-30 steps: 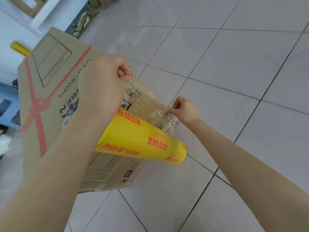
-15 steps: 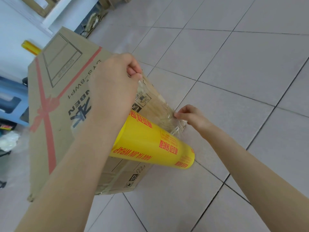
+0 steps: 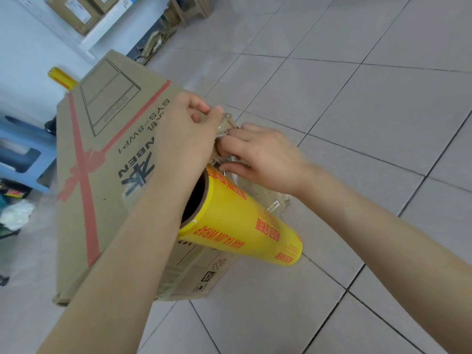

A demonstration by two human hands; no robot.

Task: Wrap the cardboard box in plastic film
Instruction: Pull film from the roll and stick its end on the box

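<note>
Film roll (image 3: 237,223) beside cardboard box (image 3: 107,154), box on floor (image 3: 357,98), stool (image 3: 23,149) left of box

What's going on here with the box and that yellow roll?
A person is wrapping a large cardboard box, which stands on a tiled floor, in clear plastic film. Both hands are at the box's near top edge. The left hand pinches a bunched bit of the film, and the right hand pinches it just below. The yellow film roll lies against the box's side under the hands, and neither hand grips it. Film seems to cover part of that side already.
</note>
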